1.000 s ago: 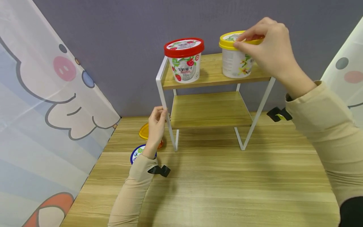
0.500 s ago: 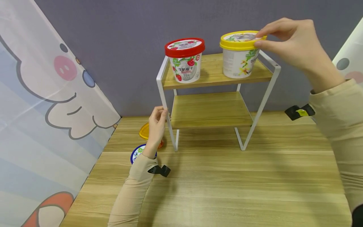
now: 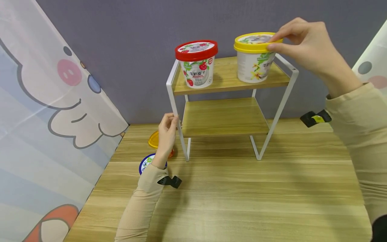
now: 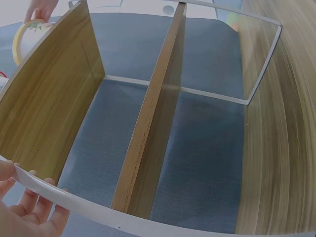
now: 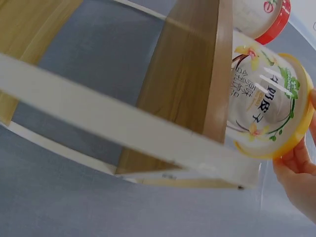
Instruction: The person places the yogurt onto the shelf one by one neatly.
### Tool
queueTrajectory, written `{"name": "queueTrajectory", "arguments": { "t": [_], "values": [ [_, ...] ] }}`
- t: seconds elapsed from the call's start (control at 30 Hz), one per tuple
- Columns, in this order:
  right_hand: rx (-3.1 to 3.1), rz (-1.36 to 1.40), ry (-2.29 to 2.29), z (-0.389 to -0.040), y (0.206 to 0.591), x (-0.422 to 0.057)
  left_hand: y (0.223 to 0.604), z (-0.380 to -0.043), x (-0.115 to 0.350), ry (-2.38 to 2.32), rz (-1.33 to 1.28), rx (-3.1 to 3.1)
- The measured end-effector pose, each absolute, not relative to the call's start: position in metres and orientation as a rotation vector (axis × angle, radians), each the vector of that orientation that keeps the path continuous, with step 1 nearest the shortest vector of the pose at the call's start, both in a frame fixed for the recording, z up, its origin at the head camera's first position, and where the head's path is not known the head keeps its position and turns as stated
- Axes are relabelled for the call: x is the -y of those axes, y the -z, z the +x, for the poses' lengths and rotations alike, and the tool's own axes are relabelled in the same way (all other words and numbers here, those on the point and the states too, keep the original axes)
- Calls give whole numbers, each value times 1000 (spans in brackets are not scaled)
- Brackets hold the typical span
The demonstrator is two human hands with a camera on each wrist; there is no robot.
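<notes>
My right hand [image 3: 311,47] pinches the rim of a yellow-lidded tub [image 3: 251,65] between thumb and fingers. This tub stands upright on the upper board of a two-tier rack [image 3: 223,116], near its right end. In the right wrist view its printed flowers and lettering show, with the fingers at the yellow lid [image 5: 298,133]. To its left on that board stands a red-lidded tub [image 3: 198,72] with strawberries on its side. Lower down, my left hand [image 3: 167,131] grips the rack's white left post [image 4: 74,202], thumb on one side and fingers on the other.
On the wooden table [image 3: 229,201], partly hidden behind the left forearm, are a blue-rimmed lid or tub [image 3: 147,163] and an orange-yellow round piece [image 3: 153,139]. A grey wall [image 3: 133,60] rises behind the rack, and cartoon-printed cloth [image 3: 45,141] hangs at the left.
The right hand first shifted right along the yellow lid, then slightly back left. The yellow-lidded tub has turned a little, its print moving left. My left hand stays on the post.
</notes>
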State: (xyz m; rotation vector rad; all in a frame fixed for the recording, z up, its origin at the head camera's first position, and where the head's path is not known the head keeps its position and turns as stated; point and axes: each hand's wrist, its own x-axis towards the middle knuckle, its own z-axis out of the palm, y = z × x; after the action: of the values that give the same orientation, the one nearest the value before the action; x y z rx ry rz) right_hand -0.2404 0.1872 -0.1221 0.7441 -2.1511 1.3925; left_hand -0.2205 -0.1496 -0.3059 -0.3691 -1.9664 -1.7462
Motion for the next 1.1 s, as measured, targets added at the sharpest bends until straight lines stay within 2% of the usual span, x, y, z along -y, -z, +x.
{"name": "queueTrajectory", "arguments": {
  "t": [0.67, 1.1],
  "values": [
    [2241, 495, -1183, -231, 117, -155, 307, -221, 151, 1753, -358, 1958],
    [2198, 487, -1028, -231, 120, -144, 297, -213, 147, 1742, -378, 1958]
  ]
}}
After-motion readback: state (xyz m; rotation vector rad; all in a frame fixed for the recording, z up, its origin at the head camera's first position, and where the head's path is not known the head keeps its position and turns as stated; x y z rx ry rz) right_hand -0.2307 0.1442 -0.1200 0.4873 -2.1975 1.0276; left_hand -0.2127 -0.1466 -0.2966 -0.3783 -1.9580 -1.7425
